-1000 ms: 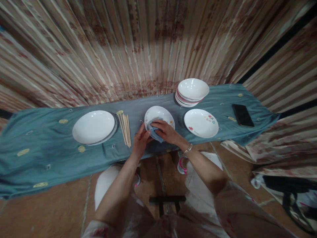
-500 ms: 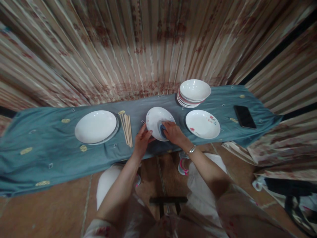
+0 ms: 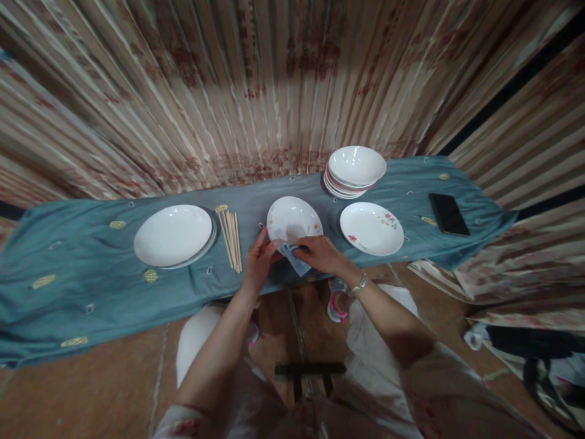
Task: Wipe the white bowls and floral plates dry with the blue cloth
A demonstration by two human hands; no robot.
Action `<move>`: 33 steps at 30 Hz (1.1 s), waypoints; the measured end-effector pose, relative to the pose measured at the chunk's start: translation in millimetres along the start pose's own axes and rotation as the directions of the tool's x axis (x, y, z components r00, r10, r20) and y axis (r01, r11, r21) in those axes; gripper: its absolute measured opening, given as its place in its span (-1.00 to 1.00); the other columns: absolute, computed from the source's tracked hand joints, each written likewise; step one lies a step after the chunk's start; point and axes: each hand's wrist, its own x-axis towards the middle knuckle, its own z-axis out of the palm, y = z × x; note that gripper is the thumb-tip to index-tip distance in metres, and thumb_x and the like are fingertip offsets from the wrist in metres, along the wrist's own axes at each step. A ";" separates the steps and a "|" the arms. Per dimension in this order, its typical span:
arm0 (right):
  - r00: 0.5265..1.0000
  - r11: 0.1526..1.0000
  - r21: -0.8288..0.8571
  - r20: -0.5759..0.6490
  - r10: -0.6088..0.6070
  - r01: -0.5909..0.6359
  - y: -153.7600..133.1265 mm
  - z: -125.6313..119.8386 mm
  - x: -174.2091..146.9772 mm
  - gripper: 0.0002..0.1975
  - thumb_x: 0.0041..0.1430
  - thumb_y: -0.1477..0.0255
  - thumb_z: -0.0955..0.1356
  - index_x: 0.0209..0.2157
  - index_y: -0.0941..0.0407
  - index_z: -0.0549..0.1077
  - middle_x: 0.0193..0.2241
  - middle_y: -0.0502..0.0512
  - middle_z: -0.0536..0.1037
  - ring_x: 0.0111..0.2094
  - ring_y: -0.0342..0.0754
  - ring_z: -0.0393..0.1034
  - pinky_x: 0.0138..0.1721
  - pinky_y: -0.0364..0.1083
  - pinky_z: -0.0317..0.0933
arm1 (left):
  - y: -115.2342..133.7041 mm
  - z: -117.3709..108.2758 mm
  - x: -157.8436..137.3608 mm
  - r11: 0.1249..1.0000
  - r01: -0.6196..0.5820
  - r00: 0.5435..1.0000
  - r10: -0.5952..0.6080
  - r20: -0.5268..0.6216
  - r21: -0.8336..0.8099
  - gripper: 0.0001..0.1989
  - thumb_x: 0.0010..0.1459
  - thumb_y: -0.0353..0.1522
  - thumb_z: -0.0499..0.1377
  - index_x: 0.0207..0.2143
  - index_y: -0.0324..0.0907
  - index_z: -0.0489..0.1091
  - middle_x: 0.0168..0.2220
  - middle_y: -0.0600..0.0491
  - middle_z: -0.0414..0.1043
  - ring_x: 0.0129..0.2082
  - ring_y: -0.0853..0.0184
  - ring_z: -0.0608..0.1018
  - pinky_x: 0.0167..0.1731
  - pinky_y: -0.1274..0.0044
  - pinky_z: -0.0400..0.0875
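A white plate (image 3: pixel 292 214) with small printed flowers near its rim is in front of me, its near edge slightly raised toward my hands. My left hand (image 3: pixel 261 257) grips its lower left rim, thumb on top and fingers partly hidden beneath. In my right hand (image 3: pixel 320 253) is a light blue cloth (image 3: pixel 298 263), pinched and pressed against the plate's near rim, with a corner hanging below. Left of my left hand lie several wooden chopsticks (image 3: pixel 231 239). A flowered plate (image 3: pixel 372 229) sits to the right of my right hand.
A stack of white plates (image 3: pixel 173 235) stands at left on the teal tablecloth (image 3: pixel 105 244). Stacked bowls (image 3: pixel 356 166) stand at the back right. A black phone (image 3: pixel 448 214) lies near the right end. Behind the table hangs a pleated curtain (image 3: pixel 274 91).
My right hand has moved the cloth from inside the plate down to its near rim, where more of the cloth shows. My left hand keeps its hold.
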 end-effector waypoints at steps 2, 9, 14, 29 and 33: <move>1.000 0.983 0.186 -0.006 -0.006 0.007 2.9 2.7 1.9 -0.79 0.22 0.42 0.32 -0.25 0.16 0.59 -0.34 0.07 0.64 -0.33 -0.08 0.50 -0.27 -0.16 0.22 | -1.1 -0.5 1.0 1.000 -0.001 1.000 0.001 -0.003 0.001 -0.35 -0.02 -0.31 0.36 0.16 -0.07 0.36 -0.20 0.01 0.58 -0.21 0.19 0.59 -0.22 0.32 0.57; 0.992 0.630 0.769 0.050 0.114 -0.111 12.6 10.8 9.4 -0.75 0.08 0.27 0.39 -0.33 0.16 0.58 -0.46 -0.06 0.58 -0.45 -0.16 0.41 -0.41 -0.21 0.24 | -1.5 0.9 0.6 1.000 0.010 0.999 -0.011 -0.040 -0.022 -0.38 -0.02 -0.33 0.36 0.14 -0.07 0.37 -0.17 0.00 0.58 -0.18 0.20 0.60 -0.25 0.35 0.59; 0.967 0.483 0.862 0.030 0.254 -0.153 11.9 8.6 14.1 -0.61 0.00 0.08 0.45 -0.35 0.14 0.57 -0.53 -0.02 0.56 -0.49 -0.13 0.40 -0.45 -0.18 0.28 | 1.1 3.8 -2.1 0.998 0.031 0.998 -0.034 -0.045 -0.058 -0.42 -0.02 -0.29 0.36 0.10 -0.07 0.40 -0.15 -0.02 0.57 -0.24 0.23 0.61 -0.29 0.39 0.59; 0.840 0.926 0.296 -0.418 0.347 -0.235 69.7 -102.4 -22.9 -0.58 0.18 0.13 0.29 -0.36 0.18 0.59 -0.43 0.08 0.60 -0.38 -0.01 0.44 -0.35 -0.12 0.23 | -6.9 25.3 -9.9 0.970 0.152 0.984 -0.131 0.116 -0.188 -0.53 -0.02 -0.34 0.37 -0.01 -0.15 0.42 -0.19 0.02 0.60 -0.23 0.24 0.63 -0.14 0.30 0.54; 0.786 0.866 -0.101 -0.479 0.390 -0.490 80.5 -111.8 -45.7 -0.66 0.25 0.27 0.27 -0.21 0.16 0.60 -0.28 0.20 0.65 -0.24 0.06 0.51 -0.24 -0.09 0.24 | -12.1 37.2 -13.6 0.970 0.166 0.977 -0.138 0.160 -0.176 -0.48 -0.02 -0.30 0.37 0.02 -0.17 0.41 -0.18 -0.01 0.60 -0.22 0.20 0.63 -0.14 0.29 0.53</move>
